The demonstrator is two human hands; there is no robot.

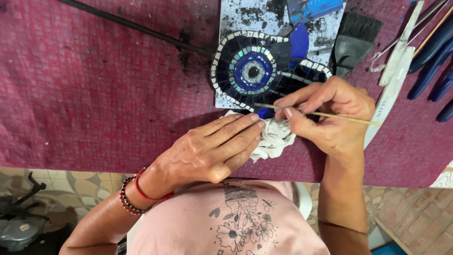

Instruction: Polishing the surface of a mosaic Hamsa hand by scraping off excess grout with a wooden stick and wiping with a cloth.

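The right hand (330, 113) is pinching a thin wooden stick (321, 114), lying near-horizontal, tip seemingly leftward at the mosaic (255, 71); the left hand (212, 148) is resting flat, fingers together, on a white cloth (273, 139)

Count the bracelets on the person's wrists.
2, both on the left wrist: a dark beaded bracelet farther up the arm, and a red cord bracelet beside it, nearer the left hand. The right wrist is bare.

This looks like a small craft workshop set up at home. The bench (94, 94) is covered in a magenta cloth smudged with dark grout dust, a half-finished mosaic eye (257, 71) sits on a stained tile, and a black brush (354, 40) lies beside a row of blue-handled tools (432, 56). Patterned floor tiles (89, 189) show below the bench edge.
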